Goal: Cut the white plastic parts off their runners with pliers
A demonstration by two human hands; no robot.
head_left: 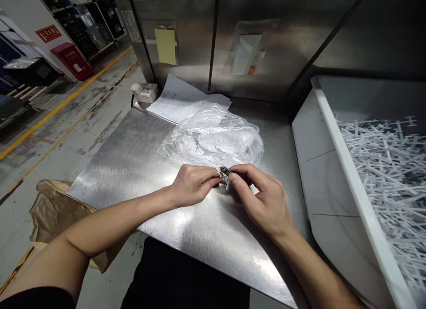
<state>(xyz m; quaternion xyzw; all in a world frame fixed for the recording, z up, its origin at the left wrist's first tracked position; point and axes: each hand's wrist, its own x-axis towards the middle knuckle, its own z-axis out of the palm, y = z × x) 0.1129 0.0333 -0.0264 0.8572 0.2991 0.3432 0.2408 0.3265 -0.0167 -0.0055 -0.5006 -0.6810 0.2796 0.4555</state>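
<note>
- Head view: a person's two bare forearms reach over a brushed steel table (140, 167), seen from above.
- The left hand (191, 184) and right hand (262, 198) meet at the middle of the table, fingertips almost touching.
- Pinched between the thumbs and forefingers of both hands is a small part (225, 173), dark on top with a white, ragged piece hanging below it; both hands are closed on it, just above the tabletop.
- Directly behind the hands lies a crumpled clear plastic bag (213, 138), holding small pale pieces too blurred to identify.
- Behind the bag, printed paper sheets (176, 100) rest against the steel back wall, beside a white power socket (146, 92).
- A yellow note (165, 46) is stuck on the back wall.
- At the right stands a large white bin (349, 176), filled with thin white plastic sticks (392, 167).
- Left of the table, brown paper (53, 211) lies on the grey floor.
</note>
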